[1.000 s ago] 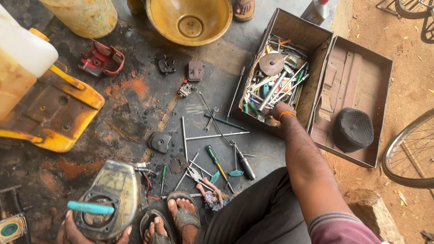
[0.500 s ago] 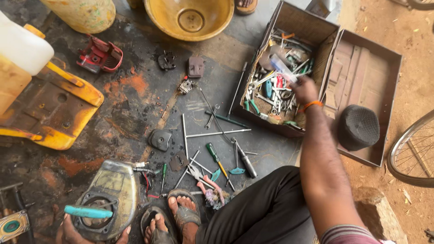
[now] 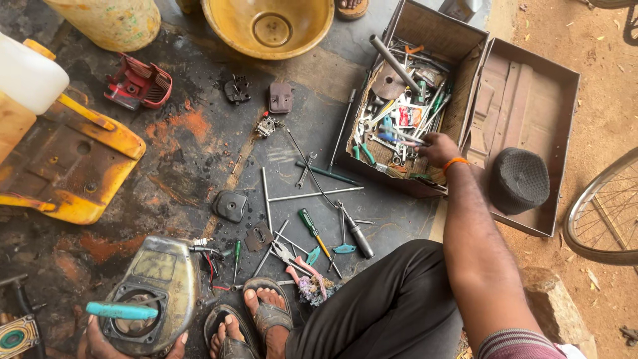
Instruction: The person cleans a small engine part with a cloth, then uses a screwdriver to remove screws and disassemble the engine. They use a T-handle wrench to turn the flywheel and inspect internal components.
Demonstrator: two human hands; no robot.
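Metal toolbox: right hand pinches one tool; left hand clasps one housing.

Near the floor's top edge stands a yellow bowl, with a red engine cover towards the left. A yellow machine body lies at the left edge under a white tank. Orange rust stains mark the black, oily floor. A green-handled screwdriver lies beside pink-handled pliers. A turquoise handle crosses the grey housing. An orange wristband rings the right wrist, near a black cap.
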